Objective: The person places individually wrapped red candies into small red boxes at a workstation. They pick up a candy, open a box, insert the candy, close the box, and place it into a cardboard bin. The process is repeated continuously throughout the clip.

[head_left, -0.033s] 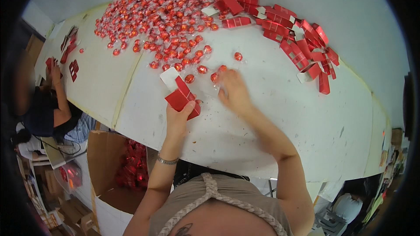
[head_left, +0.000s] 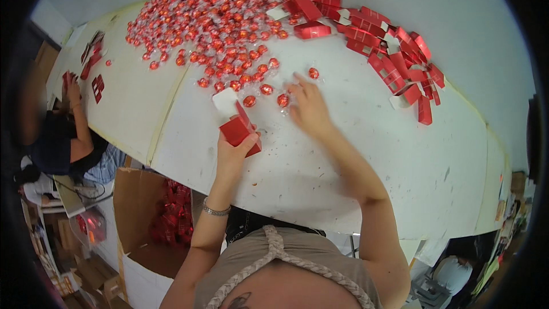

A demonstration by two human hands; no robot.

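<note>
Just left of the right hand (head_left: 311, 110), grip parted, seemingly empty, lies a wrapped ball (head_left: 283, 100); left hand (head_left: 233, 157) clasps red carton (head_left: 235, 130).

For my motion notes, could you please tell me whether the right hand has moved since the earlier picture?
Yes: the right hand has moved slightly forward on the table, nearer the lone red wrapped ball.

The near box (head_left: 234, 130) is red with a white flap (head_left: 225, 102); the clear-wrapped candies (head_left: 209, 28) glint red-orange. Piled boxes (head_left: 361, 36) are red and white. The surface (head_left: 372, 137) is white, dark-speckled, with a yellowish strip (head_left: 166, 111); the carton (head_left: 132, 206) brown.
</note>
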